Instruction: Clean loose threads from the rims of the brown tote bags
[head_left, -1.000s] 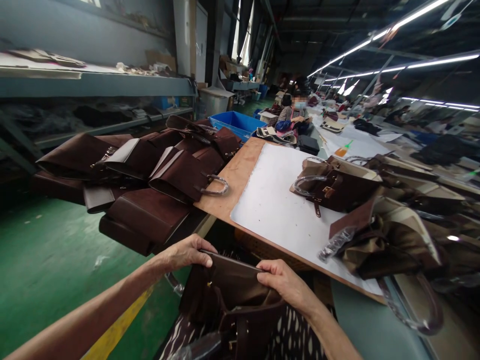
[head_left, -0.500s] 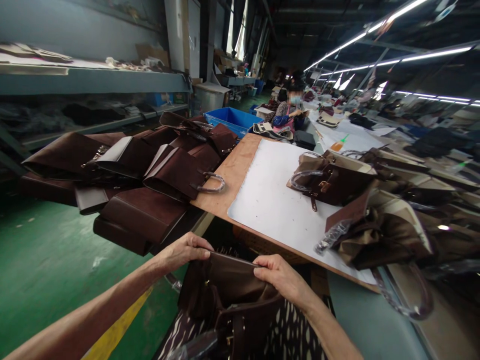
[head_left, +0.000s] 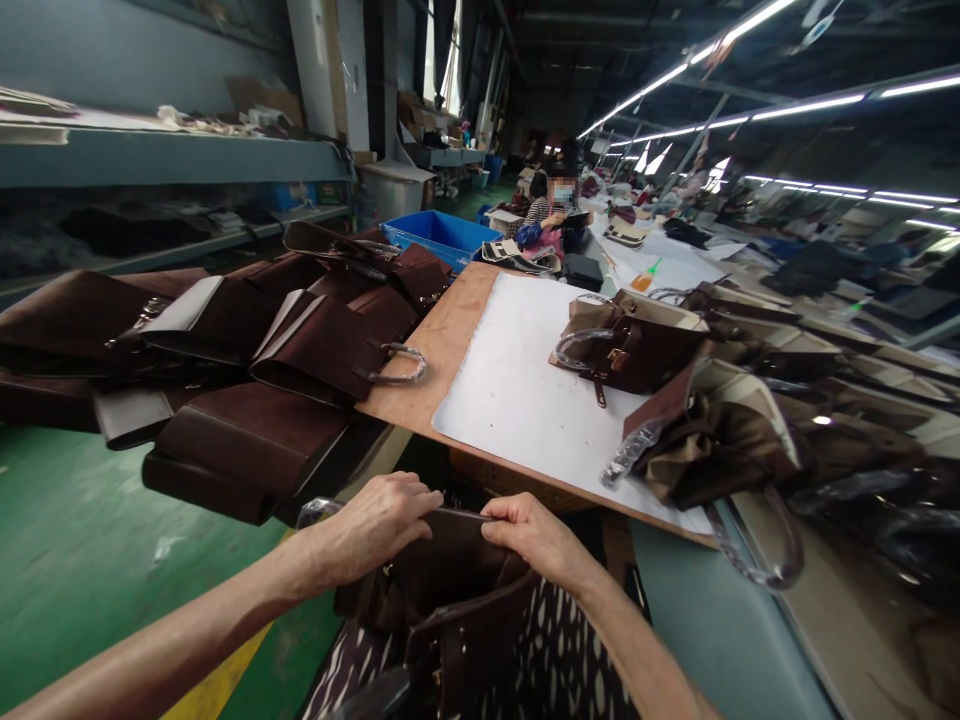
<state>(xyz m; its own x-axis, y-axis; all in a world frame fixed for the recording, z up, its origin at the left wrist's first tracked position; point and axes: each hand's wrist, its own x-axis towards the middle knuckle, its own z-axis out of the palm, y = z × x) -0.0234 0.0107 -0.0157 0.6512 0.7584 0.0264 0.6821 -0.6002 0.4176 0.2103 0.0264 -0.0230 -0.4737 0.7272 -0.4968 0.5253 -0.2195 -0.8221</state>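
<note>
A dark brown handbag lies open-mouthed on my lap, over a patterned dark cloth. At the left end of its far rim is my left hand, fingers bent over the edge and thumb on the near side. My right hand pinches the same rim further right between thumb and fingers. The rim is stretched between the two hands. One plastic-wrapped handle hangs toward me, and another wrapped loop shows beyond my left wrist. The bottom of the bag's inside is too dark to make out.
A pile of brown handbags stands at the left. On the table, white paper covers a wooden board. Two more bags rest at its right, with many others behind. Beyond are a blue bin and a seated person.
My left hand has shifted its hold on the rim, its back now turned up more. The right hand keeps its pinch. The view has swung slightly right.
</note>
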